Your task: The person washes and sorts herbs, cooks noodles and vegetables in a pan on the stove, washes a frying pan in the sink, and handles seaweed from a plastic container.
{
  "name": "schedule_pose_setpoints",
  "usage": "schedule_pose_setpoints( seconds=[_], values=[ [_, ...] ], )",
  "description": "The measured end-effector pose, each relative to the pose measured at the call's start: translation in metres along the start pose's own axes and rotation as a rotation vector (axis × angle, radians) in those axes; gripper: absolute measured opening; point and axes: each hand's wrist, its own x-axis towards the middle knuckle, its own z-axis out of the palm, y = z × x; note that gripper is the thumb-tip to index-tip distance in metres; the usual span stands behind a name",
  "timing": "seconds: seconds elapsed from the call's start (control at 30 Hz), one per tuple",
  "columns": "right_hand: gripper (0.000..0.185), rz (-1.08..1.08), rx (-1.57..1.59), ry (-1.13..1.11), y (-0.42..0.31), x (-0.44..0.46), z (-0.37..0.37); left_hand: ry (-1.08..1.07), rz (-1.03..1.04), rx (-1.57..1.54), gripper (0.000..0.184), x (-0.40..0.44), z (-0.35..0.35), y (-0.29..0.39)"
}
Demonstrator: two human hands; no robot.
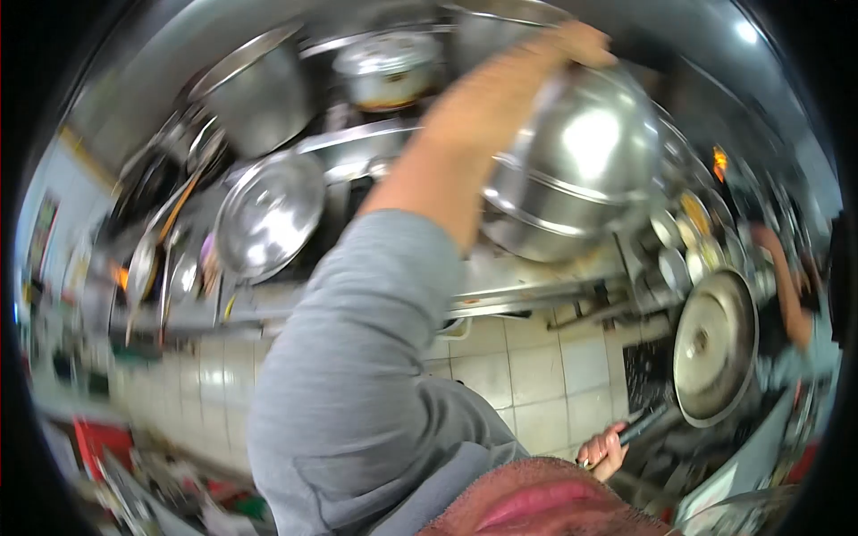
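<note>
My left hand (585, 45), slightly blurred, is at the top of the domed metal lid (594, 125) of a large steamer pot (559, 232). Its fingers are curled over the lid's top; the knob is hidden beneath them. My left arm in a grey sleeve stretches across the middle of the view. Low on the right, my right hand (605, 453) is wrapped round the dark handle of a frying pan (702, 344). The pan is held off to the side, its pale round inside towards me.
A round metal lid (271, 214) leans on the cooktop at left, near long ladles (147, 259). Behind are a tall pot (255, 94) and a lidded pot (389, 67). Bowls (675, 263) crowd the right side, near a flame (720, 163) and another person's arm (783, 277). Tiled floor (527, 375) lies below.
</note>
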Motion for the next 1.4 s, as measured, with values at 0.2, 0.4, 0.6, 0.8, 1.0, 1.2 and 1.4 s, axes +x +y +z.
schedule_pose_setpoints(
  seconds=[0.2,0.4,0.6,0.8,1.0,1.2,1.4],
  values=[
    [0.040,-0.045,-0.086,-0.552,-0.013,0.017,0.041,0.438,0.349,-0.262,0.063,-0.142,-0.026,0.040],
    [0.050,0.028,-0.200,-0.862,0.016,-0.008,0.165,0.268,0.112,-0.722,0.054,-0.453,-0.099,0.077],
    [0.040,0.556,-0.106,-1.207,0.137,-0.103,0.270,0.257,-0.357,-1.059,0.053,-0.695,-0.139,0.105],
    [0.041,0.999,-0.254,-1.510,0.289,-0.266,0.350,0.483,-0.462,-1.366,0.070,-0.873,-0.182,0.119],
    [0.022,1.290,-0.515,-1.765,0.393,-0.438,0.407,0.981,-1.038,-1.535,0.045,-1.016,-0.239,0.125],
    [0.030,1.569,-0.586,-2.153,0.531,-0.575,0.446,1.491,-1.339,-1.299,0.034,-1.162,-0.250,0.087],
    [0.043,1.425,-0.628,-2.692,0.647,-0.706,0.534,1.935,-1.250,-1.174,0.026,-1.302,-0.317,0.025]
  ],
)
